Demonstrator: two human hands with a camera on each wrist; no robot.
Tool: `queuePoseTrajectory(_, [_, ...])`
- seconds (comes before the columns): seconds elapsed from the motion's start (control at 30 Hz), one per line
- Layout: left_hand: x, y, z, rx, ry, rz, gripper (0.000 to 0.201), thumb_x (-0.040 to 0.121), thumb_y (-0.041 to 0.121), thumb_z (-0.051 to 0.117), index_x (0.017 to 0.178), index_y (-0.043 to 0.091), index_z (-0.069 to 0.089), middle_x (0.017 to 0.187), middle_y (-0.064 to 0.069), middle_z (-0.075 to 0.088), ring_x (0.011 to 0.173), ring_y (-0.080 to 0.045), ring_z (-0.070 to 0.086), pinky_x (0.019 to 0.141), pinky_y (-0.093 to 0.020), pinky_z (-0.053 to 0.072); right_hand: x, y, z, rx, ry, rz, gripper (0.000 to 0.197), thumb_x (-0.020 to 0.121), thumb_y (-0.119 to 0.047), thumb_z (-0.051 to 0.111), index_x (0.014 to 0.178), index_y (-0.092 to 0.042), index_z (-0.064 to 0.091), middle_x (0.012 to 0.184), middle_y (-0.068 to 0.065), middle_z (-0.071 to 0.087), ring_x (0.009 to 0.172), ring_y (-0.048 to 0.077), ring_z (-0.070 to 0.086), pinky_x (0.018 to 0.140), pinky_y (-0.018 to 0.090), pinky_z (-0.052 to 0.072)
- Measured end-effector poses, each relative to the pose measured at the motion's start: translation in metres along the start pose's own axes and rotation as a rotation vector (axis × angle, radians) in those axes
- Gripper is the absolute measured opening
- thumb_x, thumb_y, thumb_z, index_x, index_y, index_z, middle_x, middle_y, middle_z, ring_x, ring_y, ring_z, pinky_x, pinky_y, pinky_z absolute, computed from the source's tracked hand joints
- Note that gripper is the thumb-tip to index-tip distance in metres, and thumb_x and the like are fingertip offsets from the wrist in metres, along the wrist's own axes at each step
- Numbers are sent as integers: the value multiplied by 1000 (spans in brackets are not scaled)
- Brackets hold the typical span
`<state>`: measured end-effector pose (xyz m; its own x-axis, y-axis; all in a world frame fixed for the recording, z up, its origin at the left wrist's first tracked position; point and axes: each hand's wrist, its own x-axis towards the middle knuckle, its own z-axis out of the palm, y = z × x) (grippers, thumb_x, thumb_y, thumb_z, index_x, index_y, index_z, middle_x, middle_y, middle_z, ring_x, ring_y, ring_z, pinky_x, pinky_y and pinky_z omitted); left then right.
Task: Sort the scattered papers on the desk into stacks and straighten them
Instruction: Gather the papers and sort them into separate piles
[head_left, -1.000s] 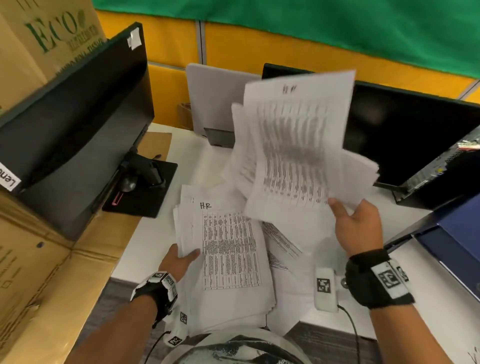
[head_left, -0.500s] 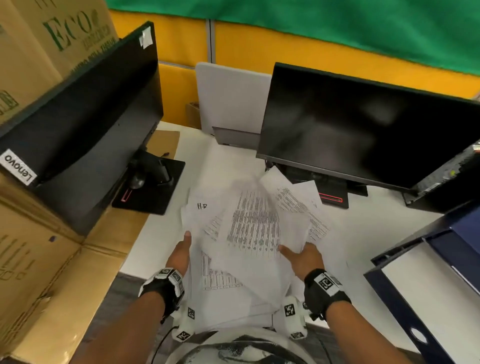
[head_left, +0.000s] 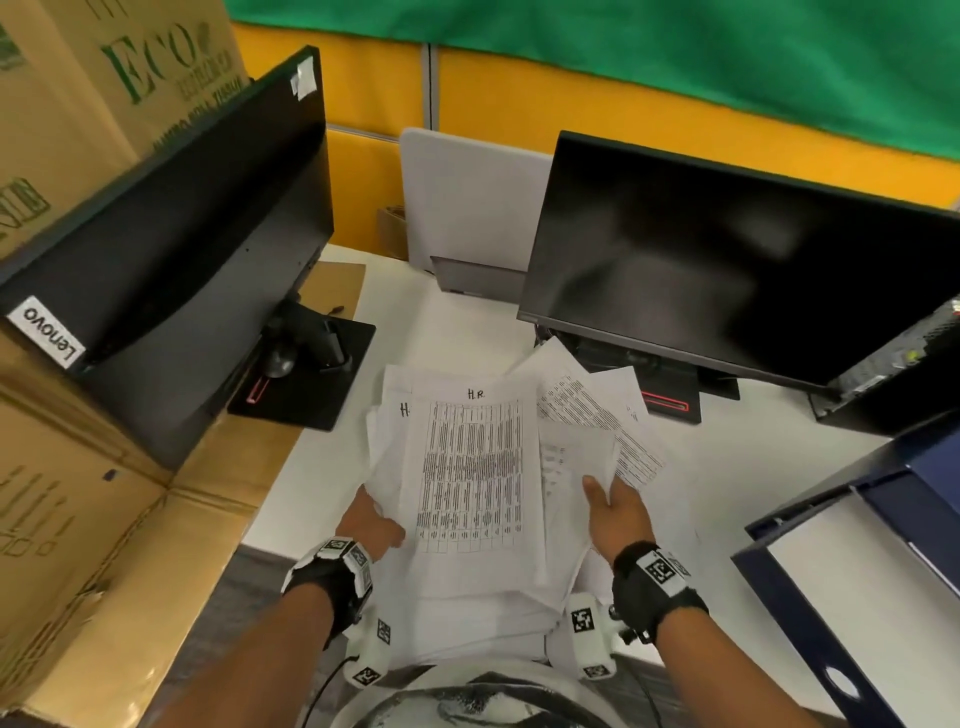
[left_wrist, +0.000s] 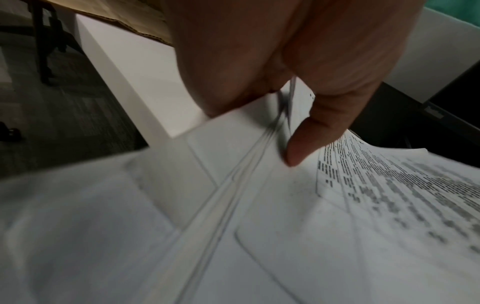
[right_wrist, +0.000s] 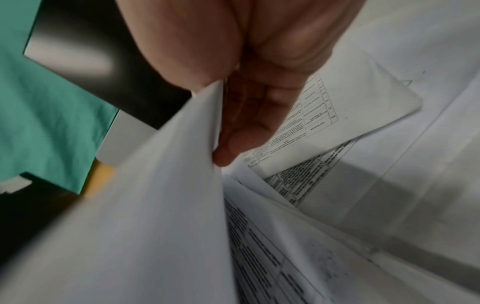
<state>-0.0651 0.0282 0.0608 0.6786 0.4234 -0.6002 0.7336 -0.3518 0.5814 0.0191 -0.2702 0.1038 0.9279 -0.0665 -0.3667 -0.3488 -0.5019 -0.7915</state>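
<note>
A bare strip of the surface (head_left: 470, 332) runs back between the left monitor's stand (head_left: 306, 374) and the right monitor (head_left: 727, 270), ending at a grey panel (head_left: 472, 202) against the partition. Right of the papers (head_left: 472, 467) lies open white surface, hemmed by the right monitor's base (head_left: 675, 400), a dark computer case (head_left: 893, 374) and a navy tray (head_left: 852, 545) (its corner juts toward the sheets). To the left, cardboard boxes (head_left: 78, 519) and the low-hanging left monitor (head_left: 171, 234) crowd the edge.
</note>
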Motion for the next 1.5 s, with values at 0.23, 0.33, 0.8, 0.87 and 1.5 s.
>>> queuePoseTrajectory(0.23, [-1,0,3,-178,62,18,50,84,36,67,123,13,45,106,-2,54,98,-27,55,83,-32,43,-9,-2,-9,391,-163,280,25,86,-1,62,107,-15,62,105,14,69,95,35,66,80,49,58])
queuePoseTrajectory(0.33, [0,-3,2,-142,41,11,46,84,24,67,123,11,45,111,-5,58,108,-31,57,91,-37,46,-19,-4,-15,381,-366,368,36,84,-13,70,116,-7,54,108,20,68,94,41,68,80,52,58])
queuePoseTrajectory(0.8, [-1,2,-5,-157,-7,21,49,89,30,63,128,7,44,124,-9,56,111,-29,54,91,-33,41,-9,-6,0,-599,-609,-26,39,92,-49,50,110,-19,67,103,-3,68,88,14,64,73,26,50])
queuePoseTrajectory(0.87, [-5,2,-7,-77,6,43,39,90,29,60,120,9,44,122,-11,57,112,-30,56,93,-36,44,-9,-4,2,-480,-571,-42,35,94,-45,48,113,-21,65,112,-2,67,100,16,62,85,27,48])
queuePoseTrajectory(1.5, [-41,94,-15,-261,-114,517,47,89,41,60,129,27,40,129,16,53,111,-2,52,97,-25,39,-20,-2,-17,675,-253,96,61,57,-20,88,113,-10,67,109,9,73,101,26,70,91,41,54])
